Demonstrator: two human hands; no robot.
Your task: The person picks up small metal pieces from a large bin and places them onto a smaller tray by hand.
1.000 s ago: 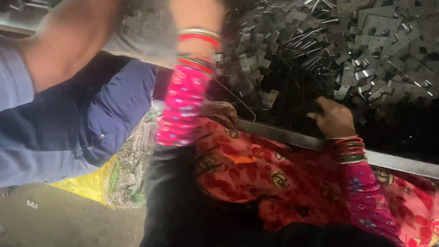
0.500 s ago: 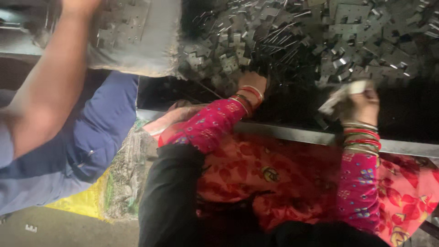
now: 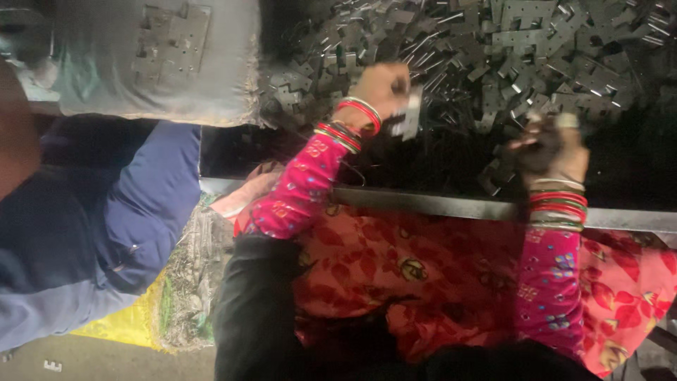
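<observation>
Left hand (image 3: 381, 88) grips a stack of metal plates (image 3: 409, 113) beside the pile (image 3: 536, 49); right hand (image 3: 557, 144), nearer the table edge (image 3: 437, 204), clutches dark pieces (image 3: 532, 152).

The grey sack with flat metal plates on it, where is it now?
In the head view the grey sack lies upper left, beside the heap of dark stamped metal pieces, left of the left hand.

1 head camera looks steeply down, close over the parts pile (image 3: 536, 63).
</observation>
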